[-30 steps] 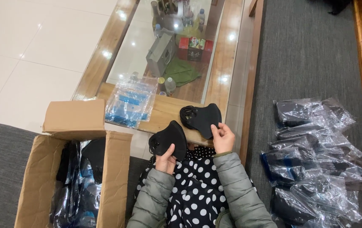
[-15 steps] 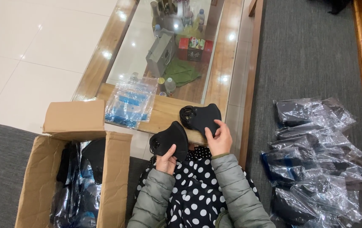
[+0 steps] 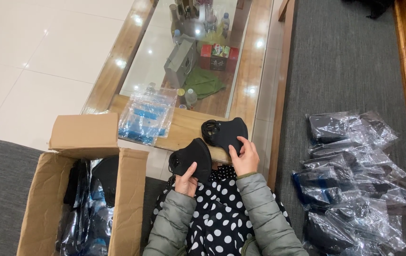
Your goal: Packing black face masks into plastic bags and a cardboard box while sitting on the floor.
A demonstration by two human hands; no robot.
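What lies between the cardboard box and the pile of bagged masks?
In the head view, the person's lap and both hands, each holding a black mask.

Black masks, brown cardboard box, black-and-white polka-dot cloth.

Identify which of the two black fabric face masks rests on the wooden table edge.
The black fabric face mask under the right hand lies on the wooden table edge. The other black mask, in the left hand, is held over the lap.
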